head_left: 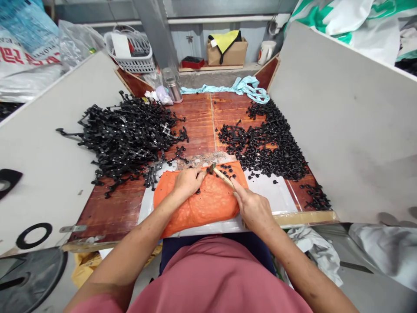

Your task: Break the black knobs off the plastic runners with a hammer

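My right hand (pixel 256 208) is wrapped round the light wooden handle of a small hammer (pixel 224 178). The hammer's dark head is close to the fingertips of my left hand (pixel 189 180), which are pinched on a small black plastic part (pixel 209 171). The part's shape is mostly hidden by the fingers and the hammer head. Under both hands lies an orange cloth pad (pixel 211 204), with several loose black round pieces (pixel 228 169) scattered near its far edge. One more black piece rests beside my left hand.
A tangled heap of black branched parts (pixel 127 134) lies left; small black pieces (pixel 276 148) are piled right. Grey panels (pixel 345 130) wall both sides of the wooden table (pixel 198 113). Behind stand a steel flask (pixel 174 90), a grey basket (pixel 137 64) and a mug (pixel 266 53).
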Demonstrator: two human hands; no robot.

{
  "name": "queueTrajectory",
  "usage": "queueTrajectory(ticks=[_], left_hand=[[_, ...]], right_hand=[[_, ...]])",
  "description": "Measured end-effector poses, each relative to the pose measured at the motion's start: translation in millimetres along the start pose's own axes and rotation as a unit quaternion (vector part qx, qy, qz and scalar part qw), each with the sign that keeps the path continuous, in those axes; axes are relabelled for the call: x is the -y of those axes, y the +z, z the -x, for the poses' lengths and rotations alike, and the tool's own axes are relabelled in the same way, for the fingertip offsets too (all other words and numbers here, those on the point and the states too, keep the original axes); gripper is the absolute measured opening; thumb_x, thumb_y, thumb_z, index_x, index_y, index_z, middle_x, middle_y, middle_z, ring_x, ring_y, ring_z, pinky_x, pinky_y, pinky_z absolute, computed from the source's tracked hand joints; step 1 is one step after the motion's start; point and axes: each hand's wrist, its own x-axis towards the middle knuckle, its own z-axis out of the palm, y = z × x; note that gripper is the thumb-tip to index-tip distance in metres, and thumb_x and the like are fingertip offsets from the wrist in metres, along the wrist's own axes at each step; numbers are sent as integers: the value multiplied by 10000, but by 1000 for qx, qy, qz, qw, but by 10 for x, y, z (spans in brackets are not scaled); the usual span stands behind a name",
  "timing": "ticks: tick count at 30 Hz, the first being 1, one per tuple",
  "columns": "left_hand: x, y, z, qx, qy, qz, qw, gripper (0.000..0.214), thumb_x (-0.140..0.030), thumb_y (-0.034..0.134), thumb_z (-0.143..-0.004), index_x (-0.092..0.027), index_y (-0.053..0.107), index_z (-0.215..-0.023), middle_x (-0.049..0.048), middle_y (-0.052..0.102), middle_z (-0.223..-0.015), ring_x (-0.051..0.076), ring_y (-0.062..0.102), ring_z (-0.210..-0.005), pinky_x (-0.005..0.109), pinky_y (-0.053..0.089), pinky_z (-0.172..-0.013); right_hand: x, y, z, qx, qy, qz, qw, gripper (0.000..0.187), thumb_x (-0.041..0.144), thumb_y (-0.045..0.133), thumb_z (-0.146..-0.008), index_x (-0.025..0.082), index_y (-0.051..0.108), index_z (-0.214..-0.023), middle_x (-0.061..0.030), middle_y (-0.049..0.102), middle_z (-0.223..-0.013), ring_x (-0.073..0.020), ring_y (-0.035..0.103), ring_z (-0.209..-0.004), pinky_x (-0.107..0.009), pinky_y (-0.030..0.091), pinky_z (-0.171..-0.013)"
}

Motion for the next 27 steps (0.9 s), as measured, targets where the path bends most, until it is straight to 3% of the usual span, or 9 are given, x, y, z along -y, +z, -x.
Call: queueTrajectory(ticks=[2, 7, 10, 12, 14, 16, 20, 23, 27], left_hand=[[-6, -4, 3, 5, -1, -9, 1000, 388, -454, 465, -969, -231, 705, -762, 80, 723, -756, 246, 633, -736, 299, 239, -597], [-12, 11, 12, 4, -4, -6, 1000, 399, -470, 461, -972, -227, 701, -767, 81, 712, -751, 248, 635, -731, 299, 258, -605], [-2, 9, 9, -3, -1, -2, 1000, 397, -474, 471, -963, -227, 677, -732, 76, 699, -732, 241, 624, -721, 296, 280, -611], [11, -14, 14, 5, 1, 37, 999, 388, -453, 464, -961, -222, 659, -716, 66, 690, -730, 228, 618, -730, 288, 309, -625], [22, -52, 40, 10, 8, 139, 990, 359, -413, 451, -957, -209, 658, -746, 59, 694, -778, 210, 613, -758, 275, 354, -647], [21, -96, 102, 14, 0, 293, 956, 319, -418, 464, -943, -194, 659, -827, 46, 673, -798, 182, 592, -725, 260, 397, -637], [-51, -151, 301, 54, -49, 546, 835, 338, -520, 650, -836, -194, 590, -899, -31, 544, -689, 108, 513, -552, 211, 417, -518], [-148, -133, 432, 81, -69, 619, 779, 425, -520, 771, -756, -197, 558, -931, -47, 573, -709, 80, 555, -518, 186, 456, -500], [-262, -50, 532, 106, -78, 653, 746, 493, -500, 809, -741, -189, 562, -1033, -22, 663, -757, 96, 633, -522, 217, 547, -549]], right_hand=[[-5, -17, -17, 28, -1, 27, 999, 557, 280, 427, -1055, 314, 387, -1609, -61, 759, -885, -211, 698, -673, -284, 496, -605], [-20, -73, -21, -11, -7, -4, 1000, 548, 285, 377, -1071, 315, 368, -1618, -73, 763, -964, -216, 716, -757, -289, 504, -653], [-10, -74, -22, 21, 7, 29, 999, 553, 273, 412, -1052, 306, 399, -1604, -77, 762, -884, -226, 704, -695, -293, 487, -620], [-7, -89, -26, 37, 4, 24, 999, 545, 286, 425, -1049, 322, 418, -1592, -68, 757, -848, -215, 687, -649, -287, 474, -607], [-8, -122, -28, 24, 4, -36, 999, 523, 313, 408, -1056, 328, 440, -1578, -65, 763, -889, -213, 687, -668, -293, 481, -634], [-4, -150, -29, -12, 13, -138, 990, 488, 346, 401, -1057, 294, 505, -1531, -68, 765, -952, -221, 693, -730, -305, 491, -681], [73, -96, -56, -47, 19, -356, 933, 331, 388, 524, -1001, 214, 664, -1246, -38, 731, -935, -210, 672, -821, -288, 494, -751], [200, 21, -107, -24, 8, -460, 888, 284, 361, 614, -936, 202, 665, -1165, -26, 715, -1016, -212, 662, -945, -289, 494, -856], [364, 163, -174, -12, 18, -482, 876, 364, 403, 700, -867, 208, 661, -1172, -8, 695, -987, -199, 639, -914, -287, 494, -829]])
